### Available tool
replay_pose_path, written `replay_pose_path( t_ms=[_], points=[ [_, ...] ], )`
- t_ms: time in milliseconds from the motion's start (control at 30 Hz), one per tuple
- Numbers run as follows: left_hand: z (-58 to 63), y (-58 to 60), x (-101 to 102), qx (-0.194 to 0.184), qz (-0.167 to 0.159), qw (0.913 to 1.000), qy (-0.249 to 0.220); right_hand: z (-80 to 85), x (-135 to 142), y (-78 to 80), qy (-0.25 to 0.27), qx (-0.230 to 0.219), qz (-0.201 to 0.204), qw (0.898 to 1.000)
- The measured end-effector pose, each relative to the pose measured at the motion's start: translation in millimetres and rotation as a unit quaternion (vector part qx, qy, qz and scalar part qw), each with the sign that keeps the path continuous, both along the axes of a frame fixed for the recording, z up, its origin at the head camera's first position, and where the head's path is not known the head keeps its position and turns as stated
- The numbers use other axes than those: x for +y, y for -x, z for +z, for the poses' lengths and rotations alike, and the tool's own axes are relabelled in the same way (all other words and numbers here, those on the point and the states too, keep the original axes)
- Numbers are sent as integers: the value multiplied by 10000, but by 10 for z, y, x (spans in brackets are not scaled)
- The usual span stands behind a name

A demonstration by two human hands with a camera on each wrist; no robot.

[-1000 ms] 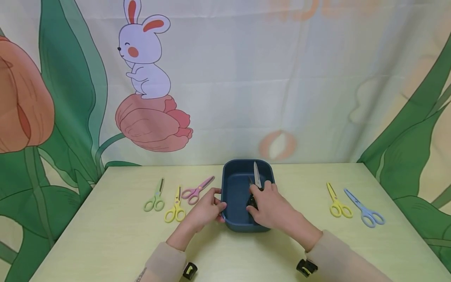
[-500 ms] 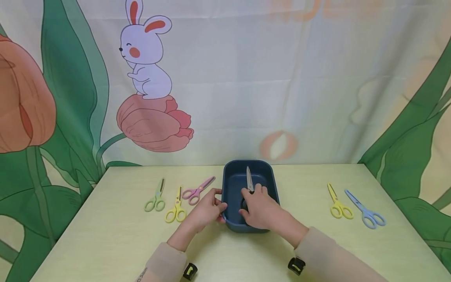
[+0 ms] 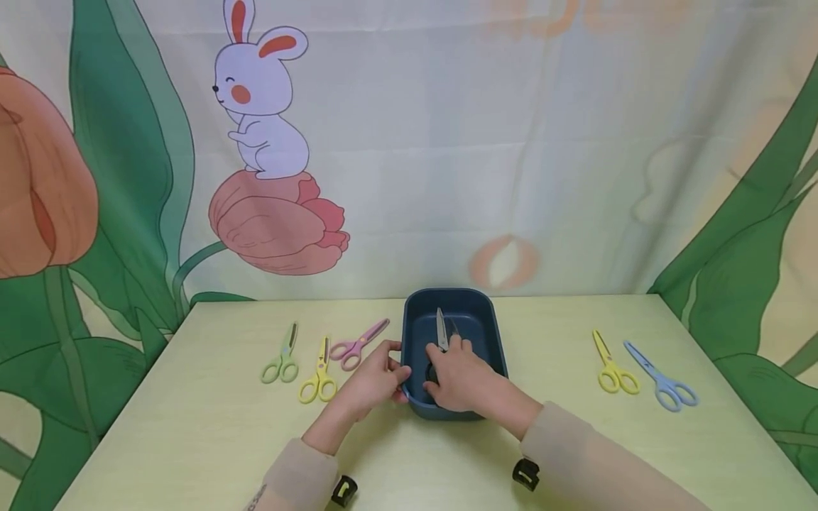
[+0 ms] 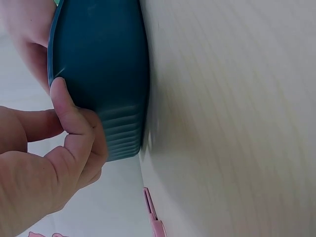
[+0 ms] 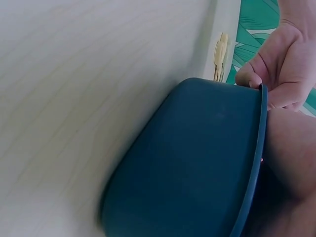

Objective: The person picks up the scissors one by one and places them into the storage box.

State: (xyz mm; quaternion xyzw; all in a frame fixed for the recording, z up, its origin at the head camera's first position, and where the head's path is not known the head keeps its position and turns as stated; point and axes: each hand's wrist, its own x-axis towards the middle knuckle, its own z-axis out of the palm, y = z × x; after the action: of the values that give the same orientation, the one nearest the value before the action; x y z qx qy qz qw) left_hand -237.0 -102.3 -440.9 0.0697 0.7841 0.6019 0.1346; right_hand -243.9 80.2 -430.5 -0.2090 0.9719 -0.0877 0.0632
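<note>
A dark blue rectangular storage box (image 3: 418,333) stands on the table. My left hand (image 3: 373,376) grips its left rim; the left wrist view shows the fingers bent against the outer wall (image 4: 98,59). Inside the box, my right hand (image 3: 456,372) holds a pair of scissors (image 3: 442,330) with dark handles, their silver blades spread and pointing to the far end. The palm and fingers hide most of the handles. In the right wrist view the box wall (image 5: 192,158) hides the scissors, and part of the right hand (image 5: 291,148) shows beyond the rim.
Left of the box lie green scissors (image 3: 280,369), yellow scissors (image 3: 318,387) and pink scissors (image 3: 351,348), the pink pair close to my left hand. To the right are another yellow pair (image 3: 616,380) and blue scissors (image 3: 667,390). A printed curtain (image 3: 409,177) hangs behind the table.
My right hand has moved left and slightly toward me inside the box, carrying the dark-handled scissors from the right side toward the middle. The left hand and the box have stayed put.
</note>
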Motion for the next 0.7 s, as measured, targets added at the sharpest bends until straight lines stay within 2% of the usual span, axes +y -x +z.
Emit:
replay_pose_path(
  t_ms=[300,500,700],
  points=[
    [-12,7,-3,19,0,10000,34,23,-74,45,-131,-373,-77,9992],
    [9,-3,4,18,21,10000,34,11,-133,82,-229,-423,-75,9988],
    [16,-28,19,38,77,9999,-69,-36,-196,139,-559,-369,-2,9978]
  ],
)
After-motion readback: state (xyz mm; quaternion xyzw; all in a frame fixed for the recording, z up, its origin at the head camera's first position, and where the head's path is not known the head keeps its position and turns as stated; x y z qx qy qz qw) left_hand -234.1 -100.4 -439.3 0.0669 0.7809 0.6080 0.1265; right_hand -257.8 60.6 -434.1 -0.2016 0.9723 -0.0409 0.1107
